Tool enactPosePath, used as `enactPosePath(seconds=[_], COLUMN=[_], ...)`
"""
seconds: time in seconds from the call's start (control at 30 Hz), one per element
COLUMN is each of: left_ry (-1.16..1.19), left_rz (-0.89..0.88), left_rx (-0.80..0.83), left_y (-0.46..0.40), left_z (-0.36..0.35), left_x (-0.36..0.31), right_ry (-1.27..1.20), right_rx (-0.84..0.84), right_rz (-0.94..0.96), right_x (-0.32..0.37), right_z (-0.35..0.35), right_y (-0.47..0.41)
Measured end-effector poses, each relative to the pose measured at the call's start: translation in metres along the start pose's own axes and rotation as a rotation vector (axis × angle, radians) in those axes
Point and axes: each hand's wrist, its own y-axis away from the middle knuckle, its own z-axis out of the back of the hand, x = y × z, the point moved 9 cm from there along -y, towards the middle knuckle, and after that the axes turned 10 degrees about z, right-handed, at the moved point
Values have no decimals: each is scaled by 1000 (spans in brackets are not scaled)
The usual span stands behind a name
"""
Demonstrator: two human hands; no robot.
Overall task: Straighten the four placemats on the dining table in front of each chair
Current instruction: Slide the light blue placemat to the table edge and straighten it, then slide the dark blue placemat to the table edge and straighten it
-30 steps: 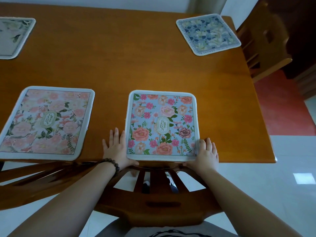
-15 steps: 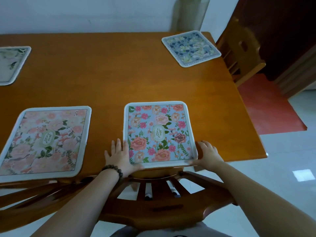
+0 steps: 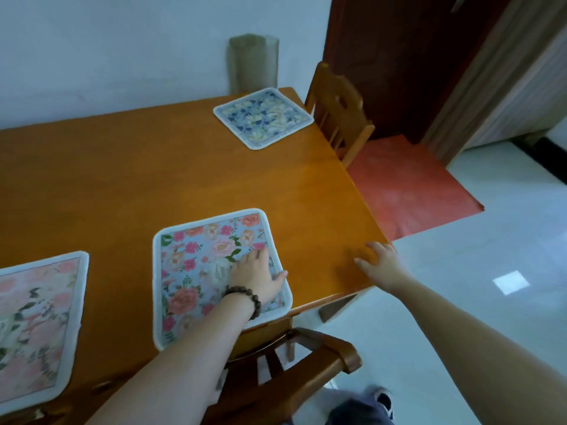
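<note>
Three floral placemats show on the orange wooden table [image 3: 159, 179]. A blue mat with pink roses [image 3: 196, 265] lies at the near edge before a chair. My left hand [image 3: 256, 276], with a bead bracelet at the wrist, rests flat on its right half, fingers spread. My right hand [image 3: 380, 262] lies open on the bare table near the right corner, off the mat. A pink floral mat [image 3: 36, 326] sits at the near left, partly cut off. A blue-and-white mat [image 3: 264, 118] lies skewed like a diamond at the far right corner.
One wooden chair [image 3: 294, 372] stands below the near edge by my body. A second chair [image 3: 337, 111] stands at the table's right end. A red floor mat [image 3: 408, 182] lies before a dark door. A rolled greenish object [image 3: 253, 62] leans on the wall.
The view has swung right and up. My left hand moved from the mat's lower left corner onto its right half. My right hand left the mat's corner for the table's right edge.
</note>
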Motion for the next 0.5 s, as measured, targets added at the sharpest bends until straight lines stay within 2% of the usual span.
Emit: enactPosePath(seconds=[0.23,0.5], left_ry=[-52,-63], left_rz=[-69,-35], left_rx=[23,-144], left_y=[-36,-73], left_z=[-34,-32], left_x=[-176,-378], right_ry=[67,236], right_rx=[-99,-106], right_rz=[78,185], right_x=[-99,-204], right_z=[87,219], right_y=[-38,-110])
